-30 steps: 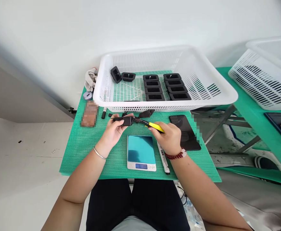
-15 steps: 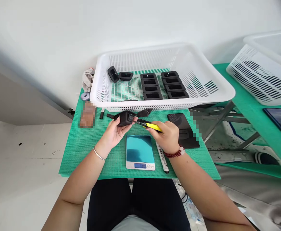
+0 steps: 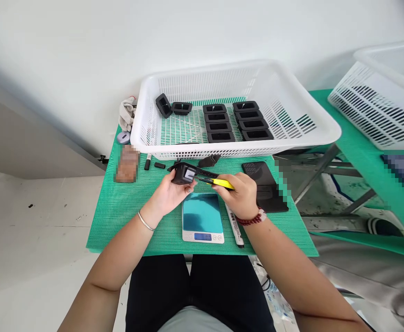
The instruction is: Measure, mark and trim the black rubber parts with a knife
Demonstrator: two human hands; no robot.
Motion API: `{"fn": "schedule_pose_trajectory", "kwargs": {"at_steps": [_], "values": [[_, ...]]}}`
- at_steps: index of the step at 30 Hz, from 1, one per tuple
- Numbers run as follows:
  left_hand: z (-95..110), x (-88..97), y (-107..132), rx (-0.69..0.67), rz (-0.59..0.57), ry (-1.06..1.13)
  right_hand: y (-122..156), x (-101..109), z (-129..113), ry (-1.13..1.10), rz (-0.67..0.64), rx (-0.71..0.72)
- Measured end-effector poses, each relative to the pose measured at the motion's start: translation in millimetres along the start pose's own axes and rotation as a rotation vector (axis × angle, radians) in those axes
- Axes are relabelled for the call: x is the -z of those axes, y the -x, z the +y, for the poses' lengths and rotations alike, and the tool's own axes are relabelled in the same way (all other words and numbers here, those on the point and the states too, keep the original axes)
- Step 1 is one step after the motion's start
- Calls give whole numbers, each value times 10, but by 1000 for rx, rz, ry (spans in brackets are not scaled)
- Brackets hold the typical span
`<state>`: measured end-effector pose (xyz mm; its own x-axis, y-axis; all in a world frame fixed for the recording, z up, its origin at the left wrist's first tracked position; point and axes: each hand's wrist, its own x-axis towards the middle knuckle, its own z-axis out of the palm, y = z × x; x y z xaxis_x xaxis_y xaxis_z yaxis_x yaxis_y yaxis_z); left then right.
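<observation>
My left hand (image 3: 174, 191) is closed around a hollow black block-shaped part (image 3: 181, 174), fingers below it. The part is tilted, and a pale, shiny face shows on its right side. In the grip of my right hand (image 3: 240, 191) is a yellow-handled utility knife (image 3: 223, 184), its dark front end pointing left to the part. Whether its tip touches the part I cannot tell. A dark strip (image 3: 207, 173) runs between the part and my right hand. Below the hands lies a digital scale (image 3: 202, 214) with a shiny plate. A white marker (image 3: 234, 226) lies beside it.
A white basket (image 3: 236, 150) behind the hands holds several black parts (image 3: 219, 126). Around it are a black marker cap (image 3: 159, 165), another marker (image 3: 147, 162), a dark flat case (image 3: 266, 186) and a cloth glove (image 3: 126, 114). A second basket (image 3: 378, 106) stands right.
The black part has turned in my left hand, so its pale face now shows. The knife's front end has come slightly away from it, and the dark strip is now visible above the knife.
</observation>
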<state>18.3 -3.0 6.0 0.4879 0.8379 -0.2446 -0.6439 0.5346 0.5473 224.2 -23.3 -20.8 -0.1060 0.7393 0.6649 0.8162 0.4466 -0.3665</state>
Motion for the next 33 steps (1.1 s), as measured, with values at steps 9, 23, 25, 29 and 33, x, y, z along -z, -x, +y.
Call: {"fn": "schedule_pose_trajectory", "kwargs": {"at_steps": [9,23,25,29,33], "values": [[-14,-58,-3,48,45,62,10,4,-1,5,-25,-17],[35,38,-54,-146,92,18,-25,-19,37,136,-7,-129],[97,66,-62,-224,130,-3,-40,-28,67,172,-34,-141],[176,87,-58,-320,153,-98,-62,-34,63,190,-184,-73],[165,97,-52,-360,129,-187,-70,-49,16,158,-355,27]]}}
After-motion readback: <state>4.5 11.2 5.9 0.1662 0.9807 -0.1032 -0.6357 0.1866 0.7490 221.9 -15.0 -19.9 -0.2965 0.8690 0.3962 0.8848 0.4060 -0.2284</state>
